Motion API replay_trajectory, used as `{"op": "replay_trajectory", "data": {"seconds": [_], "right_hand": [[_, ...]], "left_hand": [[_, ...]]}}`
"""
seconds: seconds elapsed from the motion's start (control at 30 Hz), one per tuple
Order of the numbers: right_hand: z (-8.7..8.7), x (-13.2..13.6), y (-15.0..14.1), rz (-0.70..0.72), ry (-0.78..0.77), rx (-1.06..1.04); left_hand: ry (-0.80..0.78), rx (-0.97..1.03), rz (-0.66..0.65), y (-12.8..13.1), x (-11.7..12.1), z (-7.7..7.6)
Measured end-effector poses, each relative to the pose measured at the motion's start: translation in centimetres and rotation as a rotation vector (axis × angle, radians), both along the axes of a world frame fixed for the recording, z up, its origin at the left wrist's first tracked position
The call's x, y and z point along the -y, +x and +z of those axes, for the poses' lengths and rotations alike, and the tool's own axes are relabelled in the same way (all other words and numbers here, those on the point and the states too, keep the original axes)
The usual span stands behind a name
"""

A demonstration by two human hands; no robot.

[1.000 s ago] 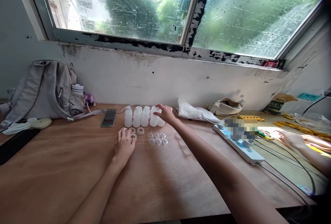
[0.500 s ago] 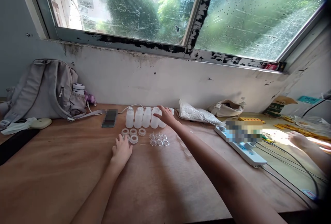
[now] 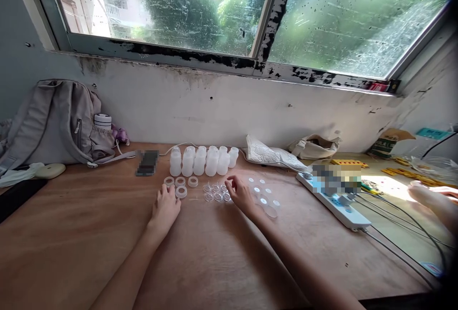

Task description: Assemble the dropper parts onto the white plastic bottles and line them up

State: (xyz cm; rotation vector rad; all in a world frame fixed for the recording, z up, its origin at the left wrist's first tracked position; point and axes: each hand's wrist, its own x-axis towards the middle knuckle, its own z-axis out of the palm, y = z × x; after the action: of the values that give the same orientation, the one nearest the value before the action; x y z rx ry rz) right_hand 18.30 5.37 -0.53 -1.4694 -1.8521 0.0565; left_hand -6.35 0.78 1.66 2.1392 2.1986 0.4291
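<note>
My left hand (image 3: 166, 207) rests palm down on the table, fingers a little apart, its tips at the edge of the white plastic rings (image 3: 193, 181); one ring lies partly under them. Beside the small clear plastic rings (image 3: 218, 197) is my right hand (image 3: 240, 193), its fingers loosely bent and apart, with nothing visible between them. Its fingertips cover part of the rightmost clear rings; contact is hard to tell. Behind both hands stand several frosted white bottles (image 3: 211, 163) in close rows. Several thin, clear round discs (image 3: 271, 211) lie right of my right hand.
A backpack (image 3: 60, 119) stands at the left, with a phone (image 3: 147, 163) near it. A white power strip (image 3: 332, 205) with cables lies at the right. A white plastic package (image 3: 272, 155) and a cloth pouch (image 3: 315, 148) lie by the wall. Another person's hand (image 3: 429, 193) is at far right.
My right hand has drawn back from the bottles toward me, down to the clear rings, uncovering the bottles and discs. My left hand has stayed by the white rings.
</note>
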Motion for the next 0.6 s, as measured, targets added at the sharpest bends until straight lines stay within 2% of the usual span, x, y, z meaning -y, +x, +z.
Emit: {"op": "replay_trajectory", "data": {"seconds": [0.1, 0.23, 0.33, 0.4, 0.53, 0.6], "right_hand": [[-1.7, 1.0, 0.3, -0.020, -0.067, -0.061], [-2.3, 1.4, 0.7, 0.075, -0.148, -0.093], [-2.3, 1.5, 1.1, 0.159, -0.209, -0.066], [-2.2, 1.6, 1.3, 0.162, -0.219, -0.065], [-1.4, 2.2, 0.9, 0.087, -0.105, -0.152], [-0.9, 2.9, 0.3, 0.096, -0.049, -0.218]], "left_hand": [[0.201, 0.121, -0.082, 0.6, -0.6, -1.2], [0.341, 0.250, -0.197, 1.6, -0.9, -2.7], [0.375, 0.311, -0.279, 2.3, -0.4, -2.9], [0.367, 0.338, -0.347, 2.6, 0.0, -2.7], [0.313, 0.372, -0.517, 3.0, 0.7, -2.4], [0.292, 0.410, -0.573, 3.3, 1.0, -2.5]]}}
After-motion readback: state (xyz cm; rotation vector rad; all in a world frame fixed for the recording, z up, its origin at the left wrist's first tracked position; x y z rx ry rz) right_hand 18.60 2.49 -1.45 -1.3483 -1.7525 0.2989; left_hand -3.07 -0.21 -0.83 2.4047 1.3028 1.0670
